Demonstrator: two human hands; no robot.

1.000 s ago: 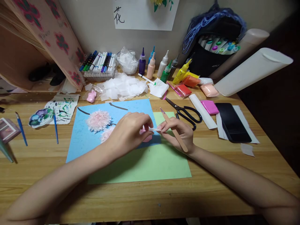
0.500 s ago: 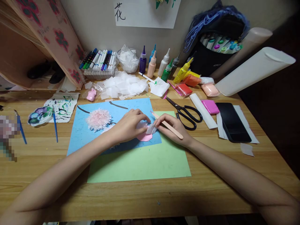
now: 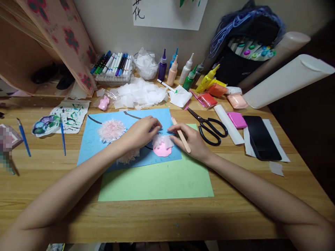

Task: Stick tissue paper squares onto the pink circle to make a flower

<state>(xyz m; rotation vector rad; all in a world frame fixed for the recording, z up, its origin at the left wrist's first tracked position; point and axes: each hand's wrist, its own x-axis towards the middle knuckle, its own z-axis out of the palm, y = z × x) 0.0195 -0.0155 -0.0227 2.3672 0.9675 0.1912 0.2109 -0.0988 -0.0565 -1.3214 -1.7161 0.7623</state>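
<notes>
My right hand (image 3: 192, 141) holds a wooden craft stick (image 3: 181, 135) slantwise across its fingers, with thumb and index finger apart at the right edge of a tissue-covered flower. That flower is a flat pink clay disc (image 3: 162, 150) with white tissue paper pieces (image 3: 160, 140) along its upper part. My left hand (image 3: 142, 130) hovers just left of it, fingers bent, thumb and index slightly apart, nothing visible between them. Under both hands lies a blue sheet (image 3: 91, 146). A fluffy pale pink paper flower (image 3: 112, 130) sits on it, and another (image 3: 128, 157) is partly covered by my left arm.
A green sheet (image 3: 157, 184) lies beneath the blue one. Scissors (image 3: 209, 123) and a phone (image 3: 261, 137) are to the right. Behind are a pile of tissue pieces (image 3: 141, 92), markers (image 3: 113, 66) and several paint bottles (image 3: 172, 71). Brushes (image 3: 62, 139) lie left.
My right hand has let go of a tissue piece, now lying on the pink clay. Both hands have drawn back from the disc, the left one leftward and up. The camera view has shifted slightly.
</notes>
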